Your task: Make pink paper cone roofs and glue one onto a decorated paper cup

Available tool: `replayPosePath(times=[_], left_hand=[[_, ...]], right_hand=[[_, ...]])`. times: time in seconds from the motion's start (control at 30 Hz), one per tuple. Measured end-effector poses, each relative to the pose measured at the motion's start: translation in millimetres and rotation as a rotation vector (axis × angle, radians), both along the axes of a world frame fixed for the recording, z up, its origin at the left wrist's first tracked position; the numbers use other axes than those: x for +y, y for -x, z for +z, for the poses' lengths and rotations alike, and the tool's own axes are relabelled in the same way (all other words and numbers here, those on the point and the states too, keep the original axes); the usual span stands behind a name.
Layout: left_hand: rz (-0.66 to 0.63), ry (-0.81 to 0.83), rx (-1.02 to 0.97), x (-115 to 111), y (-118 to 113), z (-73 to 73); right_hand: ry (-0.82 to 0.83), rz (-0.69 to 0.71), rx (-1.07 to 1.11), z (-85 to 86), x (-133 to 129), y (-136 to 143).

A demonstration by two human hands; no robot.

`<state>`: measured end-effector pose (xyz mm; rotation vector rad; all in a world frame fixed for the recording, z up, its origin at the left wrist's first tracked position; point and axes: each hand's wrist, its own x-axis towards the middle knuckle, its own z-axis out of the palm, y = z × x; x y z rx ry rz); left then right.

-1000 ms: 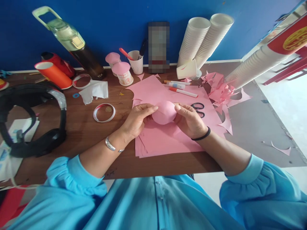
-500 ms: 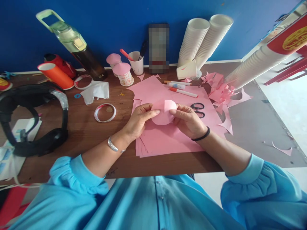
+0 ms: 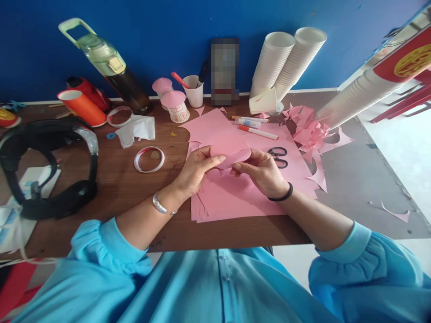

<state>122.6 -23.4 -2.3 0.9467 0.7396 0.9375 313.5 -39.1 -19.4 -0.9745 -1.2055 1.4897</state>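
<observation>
A pink paper disc (image 3: 229, 149) is held between my two hands, above a stack of pink sheets (image 3: 249, 197). My left hand (image 3: 199, 167) pinches its left edge between thumb and fingers. At the right edge, my right hand (image 3: 261, 169) grips the paper, its thumb low near the bottom edge. The near part of the disc looks bent or curled. Black-handled scissors (image 3: 279, 157) lie right of my right hand, their blades not visible. Beyond the disc are an orange-and-white marker (image 3: 258, 132) and a white tube (image 3: 248, 122).
Two small cups with pink cone tops (image 3: 175, 106) stand at the back, beside a cup of pens (image 3: 193, 93). Stacked paper cups (image 3: 272, 63), a phone (image 3: 224, 72) and a bottle (image 3: 116, 74) line the wall. Tape (image 3: 149, 159) and a black headset (image 3: 50, 168) lie left; pink scraps (image 3: 308, 128) lie right.
The disc has turned and bent; the flap that lay upright on its right side no longer shows that way. My right thumb has moved down and left. The camera view has shifted slightly.
</observation>
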Motion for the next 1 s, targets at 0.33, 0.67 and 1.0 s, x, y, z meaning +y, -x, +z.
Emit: replayPosePath(times=[0.33,0.67,1.0], left_hand=[[0.162,-0.207,0.103,12.1,10.9,-5.6],[0.184,-0.143,0.077,17.9,14.6,-10.1],[0.137,-0.218,0.089,22.9,20.1,-20.2]], right_hand=[[-0.481,-0.189,-1.642,40.3,6.7,-64.4],[-0.286,0.093,-1.881,47.6,8.9,-87.9],[-0.405,0.100,-1.892,43.0,9.0,-76.3]])
